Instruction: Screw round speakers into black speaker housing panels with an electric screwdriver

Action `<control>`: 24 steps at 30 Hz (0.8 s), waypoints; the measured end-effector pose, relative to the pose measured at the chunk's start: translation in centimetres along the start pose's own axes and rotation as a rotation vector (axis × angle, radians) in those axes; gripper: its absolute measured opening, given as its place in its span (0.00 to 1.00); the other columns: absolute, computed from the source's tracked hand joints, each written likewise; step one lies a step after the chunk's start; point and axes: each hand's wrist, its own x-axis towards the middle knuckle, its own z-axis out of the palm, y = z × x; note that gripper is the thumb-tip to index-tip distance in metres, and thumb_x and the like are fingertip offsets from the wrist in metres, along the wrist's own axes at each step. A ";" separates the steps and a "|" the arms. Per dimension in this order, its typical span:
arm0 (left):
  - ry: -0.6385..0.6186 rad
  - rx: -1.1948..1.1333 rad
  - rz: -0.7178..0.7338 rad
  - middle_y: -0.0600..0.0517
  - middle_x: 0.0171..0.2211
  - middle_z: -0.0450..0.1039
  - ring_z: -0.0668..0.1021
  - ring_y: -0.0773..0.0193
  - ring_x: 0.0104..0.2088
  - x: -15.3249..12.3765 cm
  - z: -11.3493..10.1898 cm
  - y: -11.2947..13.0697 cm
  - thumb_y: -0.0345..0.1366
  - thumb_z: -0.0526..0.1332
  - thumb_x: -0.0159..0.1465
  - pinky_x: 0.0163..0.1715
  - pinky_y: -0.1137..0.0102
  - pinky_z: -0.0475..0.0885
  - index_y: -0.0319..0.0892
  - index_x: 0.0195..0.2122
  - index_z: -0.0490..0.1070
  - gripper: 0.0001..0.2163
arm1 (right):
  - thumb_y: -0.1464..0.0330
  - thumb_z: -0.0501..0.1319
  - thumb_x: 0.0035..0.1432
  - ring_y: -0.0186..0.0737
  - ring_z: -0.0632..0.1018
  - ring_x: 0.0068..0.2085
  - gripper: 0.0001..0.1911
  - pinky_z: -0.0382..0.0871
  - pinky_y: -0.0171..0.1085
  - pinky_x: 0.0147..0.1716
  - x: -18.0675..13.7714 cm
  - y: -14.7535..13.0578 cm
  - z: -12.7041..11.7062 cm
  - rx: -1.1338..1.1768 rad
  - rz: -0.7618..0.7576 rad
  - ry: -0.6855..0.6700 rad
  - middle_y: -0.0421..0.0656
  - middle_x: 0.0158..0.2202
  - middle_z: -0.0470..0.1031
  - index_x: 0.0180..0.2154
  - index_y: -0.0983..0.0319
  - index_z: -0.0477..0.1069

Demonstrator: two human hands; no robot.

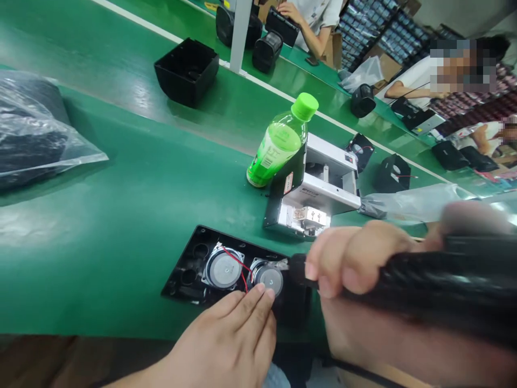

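Note:
A black speaker panel [180, 277] lies on the green bench with its inside facing up. Two round drivers sit in it: the left speaker driver [224, 269] and the right speaker driver [271, 279], with a red wire [236, 258] running between them. My left hand [234, 339] rests with outstretched fingers on the right driver's lower edge. My right hand [359, 264] is wrapped round a black electric screwdriver [436, 285], held sideways and blurred close to the camera. Its tip points at the right driver's upper corner; whether it touches a screw I cannot tell.
Behind the panel stand a silver-black screw feeder machine [331, 186] and a green-capped bottle [278, 143]. A plastic bag of dark parts [36, 129] lies left, and a black speaker housing [188, 73] farther back. Co-workers [319, 21] sit across the line among more housings.

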 end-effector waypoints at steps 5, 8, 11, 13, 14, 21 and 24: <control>0.050 -0.029 -0.037 0.44 0.52 0.87 0.87 0.55 0.53 -0.2 0.4 0.2 0.27 0.48 0.76 0.52 0.62 0.76 0.36 0.48 0.82 0.19 | 0.40 0.64 0.64 0.47 0.81 0.24 0.26 0.82 0.53 0.29 0.6 2.7 0.4 0.112 0.057 -0.165 0.40 0.27 0.82 0.53 0.47 0.81; 0.054 -0.029 -0.046 0.43 0.53 0.87 0.87 0.54 0.53 -0.3 0.6 0.4 0.26 0.51 0.75 0.51 0.62 0.76 0.36 0.48 0.82 0.17 | 0.40 0.65 0.63 0.48 0.82 0.24 0.28 0.82 0.54 0.29 0.8 3.4 0.0 0.086 0.031 -0.190 0.41 0.27 0.83 0.55 0.47 0.81; 0.053 -0.028 -0.040 0.43 0.53 0.87 0.87 0.54 0.53 -0.3 0.6 0.5 0.27 0.52 0.74 0.50 0.61 0.77 0.36 0.49 0.83 0.17 | 0.39 0.64 0.64 0.47 0.81 0.23 0.28 0.82 0.52 0.28 0.7 3.6 0.2 0.080 0.015 -0.160 0.41 0.27 0.82 0.54 0.49 0.81; 0.047 -0.032 -0.036 0.42 0.54 0.87 0.87 0.53 0.53 -0.3 0.6 0.5 0.27 0.52 0.74 0.50 0.61 0.77 0.36 0.49 0.83 0.17 | 0.39 0.61 0.65 0.46 0.80 0.23 0.28 0.82 0.50 0.27 0.6 3.7 0.5 0.073 0.009 -0.131 0.40 0.26 0.81 0.53 0.49 0.81; 0.045 -0.034 -0.034 0.42 0.54 0.87 0.87 0.53 0.53 -0.3 0.6 0.5 0.27 0.53 0.74 0.49 0.61 0.77 0.36 0.49 0.83 0.17 | 0.39 0.60 0.66 0.45 0.80 0.23 0.28 0.82 0.50 0.27 0.6 3.7 0.7 0.068 0.007 -0.123 0.40 0.26 0.81 0.53 0.49 0.81; 0.045 -0.037 -0.051 0.42 0.53 0.87 0.87 0.54 0.53 -0.4 0.7 0.3 0.27 0.52 0.74 0.48 0.61 0.78 0.36 0.48 0.83 0.18 | 0.38 0.60 0.66 0.46 0.80 0.23 0.29 0.80 0.49 0.27 0.5 4.4 0.8 0.070 -0.004 -0.136 0.39 0.26 0.81 0.54 0.49 0.81; 0.055 -0.040 -0.065 0.43 0.53 0.87 0.88 0.55 0.52 -0.2 0.5 0.3 0.26 0.51 0.75 0.48 0.62 0.78 0.36 0.47 0.83 0.18 | 0.38 0.60 0.65 0.45 0.80 0.23 0.28 0.80 0.49 0.26 0.6 4.6 0.7 0.068 0.022 -0.144 0.39 0.27 0.81 0.53 0.47 0.81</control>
